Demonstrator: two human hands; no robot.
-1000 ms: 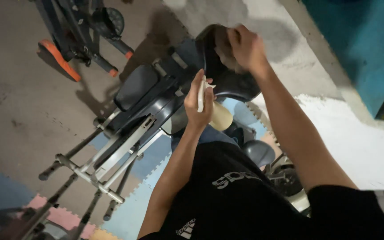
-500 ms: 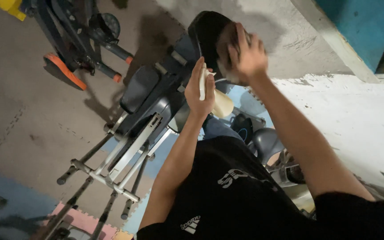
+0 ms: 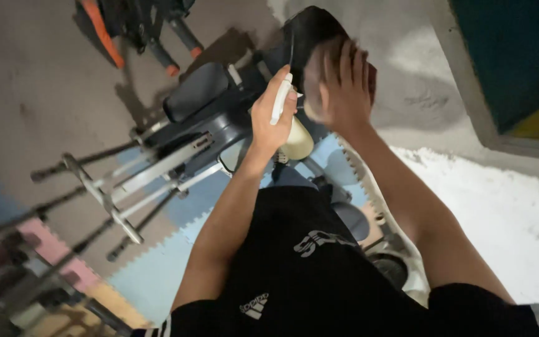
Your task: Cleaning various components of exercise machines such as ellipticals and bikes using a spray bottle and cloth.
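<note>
1. Black and rounded, the seat (image 3: 312,37) is what both hands are on in the head view, my only view; it sits at the top of the bike frame (image 3: 213,125), raised off the floor.
2. My left hand (image 3: 272,118) is closed around a white tool (image 3: 280,100). The tool has a thin dark blade pointing up along the seat's edge. I cannot tell whether the tip touches the seat.
3. My right hand (image 3: 344,84) lies flat and open on the seat's side, fingers spread, pressing on it but gripping nothing.
4. A cream part (image 3: 297,140) hangs just below the left hand, near the seat post.
5. How far along: as I judge it, the work on the seat is mid-way at most. The seat is on its post, braced, with the tool at its edge; I see no loosened or removed piece.
6. Around it: grey floor (image 3: 45,93), foam mats (image 3: 157,274) in blue, pink and yellow, and an orange-trimmed machine (image 3: 138,25) well apart at the top.
</note>
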